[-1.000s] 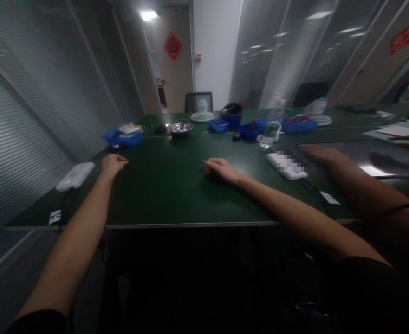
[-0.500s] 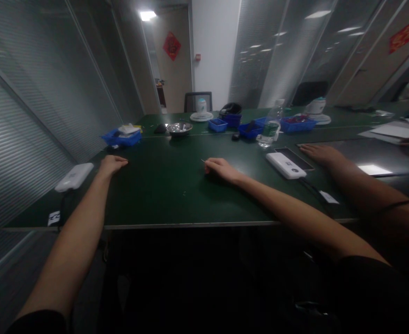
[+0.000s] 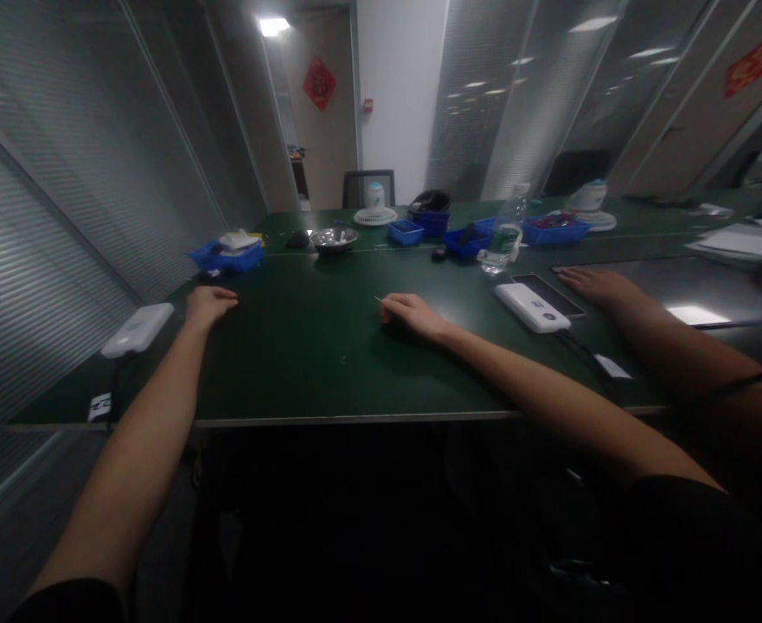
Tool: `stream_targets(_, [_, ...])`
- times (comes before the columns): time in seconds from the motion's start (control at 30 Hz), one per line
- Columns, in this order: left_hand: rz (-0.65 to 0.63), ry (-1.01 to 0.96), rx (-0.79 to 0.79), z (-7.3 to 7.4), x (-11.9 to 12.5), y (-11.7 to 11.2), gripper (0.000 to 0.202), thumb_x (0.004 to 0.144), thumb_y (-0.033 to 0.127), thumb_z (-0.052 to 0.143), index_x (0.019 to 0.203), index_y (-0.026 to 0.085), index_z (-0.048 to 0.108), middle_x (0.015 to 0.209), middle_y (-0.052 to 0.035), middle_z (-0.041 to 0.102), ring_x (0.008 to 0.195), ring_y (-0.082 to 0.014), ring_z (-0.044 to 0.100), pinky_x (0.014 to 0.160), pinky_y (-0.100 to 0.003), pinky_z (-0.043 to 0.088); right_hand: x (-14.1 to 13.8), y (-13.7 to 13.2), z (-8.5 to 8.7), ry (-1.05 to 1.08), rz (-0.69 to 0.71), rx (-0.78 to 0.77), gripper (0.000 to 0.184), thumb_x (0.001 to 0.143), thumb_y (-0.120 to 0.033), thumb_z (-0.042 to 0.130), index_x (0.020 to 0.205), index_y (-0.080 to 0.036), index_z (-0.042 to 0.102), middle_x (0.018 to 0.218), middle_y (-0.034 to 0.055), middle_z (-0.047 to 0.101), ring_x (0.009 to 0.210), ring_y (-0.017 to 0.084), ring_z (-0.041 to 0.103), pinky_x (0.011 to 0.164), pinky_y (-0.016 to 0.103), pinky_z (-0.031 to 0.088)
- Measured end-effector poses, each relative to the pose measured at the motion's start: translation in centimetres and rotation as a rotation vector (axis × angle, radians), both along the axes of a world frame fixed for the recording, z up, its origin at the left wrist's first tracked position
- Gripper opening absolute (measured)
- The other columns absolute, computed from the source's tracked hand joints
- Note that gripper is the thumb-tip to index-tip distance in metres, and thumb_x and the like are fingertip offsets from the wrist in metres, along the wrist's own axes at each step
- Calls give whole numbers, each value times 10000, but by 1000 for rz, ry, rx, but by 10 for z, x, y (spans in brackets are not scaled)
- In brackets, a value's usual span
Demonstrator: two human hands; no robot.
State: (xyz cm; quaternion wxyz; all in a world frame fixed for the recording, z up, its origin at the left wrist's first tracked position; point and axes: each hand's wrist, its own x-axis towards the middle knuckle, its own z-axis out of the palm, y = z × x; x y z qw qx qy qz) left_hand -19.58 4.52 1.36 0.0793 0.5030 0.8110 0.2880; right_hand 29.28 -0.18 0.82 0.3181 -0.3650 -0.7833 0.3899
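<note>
My left hand [image 3: 208, 305] rests on the dark green table [image 3: 303, 363] with its fingers curled in and nothing in it, just right of a flat white device [image 3: 137, 329] with a cable. My right hand [image 3: 410, 313] lies near the table's middle, its fingers pinched on a thin pale pin [image 3: 378, 299] that sticks out to the left. Too little of the pin shows to tell more about it.
A co-worker's hand [image 3: 592, 285] lies flat at the right beside a phone [image 3: 546, 292] and a white power bank [image 3: 531, 307]. Farther back stand blue bins [image 3: 225, 255], a metal bowl [image 3: 334, 238], a water bottle [image 3: 502, 238] and small fans [image 3: 375, 208].
Both my hands have stayed where they were. Another hand at the far right edge of the table has drawn out of view.
</note>
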Motion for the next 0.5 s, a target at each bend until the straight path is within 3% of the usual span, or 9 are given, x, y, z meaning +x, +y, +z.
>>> stream_targets(0.2, [20,-53,6,0,0,-3,222,782,186,833,1003,177,823,1097,-82,798,1001,-252,736,983,-342,558,0,1,-1,6,-4,-8,388,1034,-497,475,885,-193,665,886,33,691,890,202,602,875,324,409])
stream_targets(0.5, [-26,31,59,-8,-9,3,237,787,188,830,1024,175,829,1071,-86,805,1043,-261,735,1005,-329,555,-1,-4,4,-10,-9,-23,397,1026,-512,476,883,-193,664,883,35,682,840,197,576,839,330,408])
